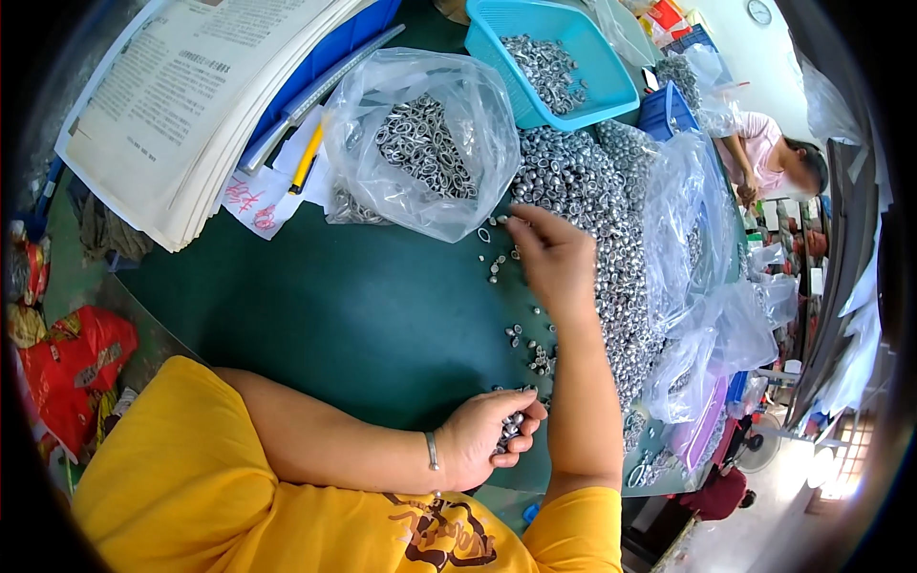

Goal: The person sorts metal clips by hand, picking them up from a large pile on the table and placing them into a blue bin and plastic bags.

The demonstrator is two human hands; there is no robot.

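My left hand (478, 435), with a bracelet at its wrist, is cupped near the table's front edge. A cluster of small silver metal pieces (512, 430) shows between its curled fingers and palm. Farther off, my right hand (559, 263) reaches down at the left edge of a large heap of silver metal pieces (621, 296). Its thumb and fingers are drawn together, and what is between the tips is too small to name. Beside those fingertips lie an oval metal ring (483, 234) and several loose pieces (495, 267). More are scattered along the heap's edge.
A clear plastic bag (358, 105) of oval rings stands behind, with a turquoise basket (487, 24) of metal pieces beyond it. Left are stacked papers (181, 105) and a yellow marker (308, 158). Clear bags (693, 229) cover the heap's right side. A person in pink (759, 143) sits across.
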